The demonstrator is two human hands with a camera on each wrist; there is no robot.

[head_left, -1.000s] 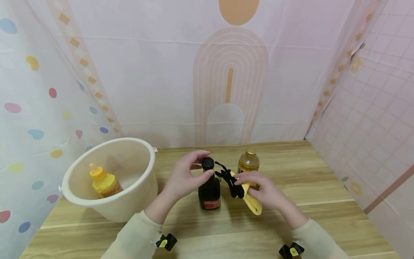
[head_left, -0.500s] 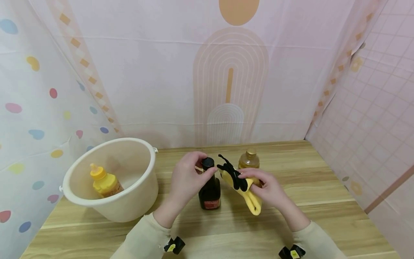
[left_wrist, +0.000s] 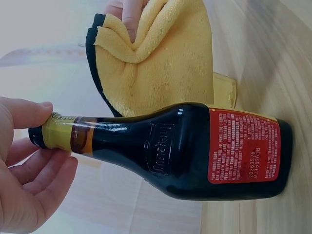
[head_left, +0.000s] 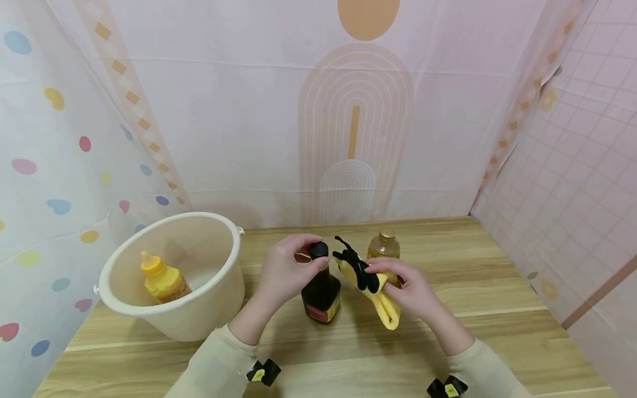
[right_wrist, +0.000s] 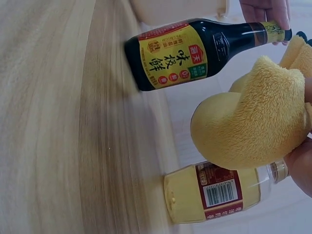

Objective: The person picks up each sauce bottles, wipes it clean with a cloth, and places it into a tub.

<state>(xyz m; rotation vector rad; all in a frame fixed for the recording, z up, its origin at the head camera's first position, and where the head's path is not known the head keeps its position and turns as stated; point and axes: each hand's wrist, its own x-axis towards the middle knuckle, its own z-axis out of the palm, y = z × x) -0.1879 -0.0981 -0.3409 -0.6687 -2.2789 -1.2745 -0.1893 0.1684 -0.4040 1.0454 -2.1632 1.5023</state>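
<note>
Tan wood-grain table [head_left: 487,265]: open room R, out to its R edge. Dark, glossy sauce bottle [head_left: 320,293] w/ red-yellow label is mid-table, neck pinched by L hand [head_left: 283,271], btwn white plastic bucket [head_left: 211,309] (L) & fuzzy, folded yellow cloth [left_wrist: 161,83], black-edged, R hand [head_left: 405,282] gripping it. Clear bottle of yellow liquid [right_wrist: 185,195] just beyond.

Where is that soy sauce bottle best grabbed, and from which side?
Probably pinch the soy sauce bottle at its slim neck, from the side facing the bucket, like the left hand: the neck is narrower than the body, and yellow cloth crowds the other side.
</note>
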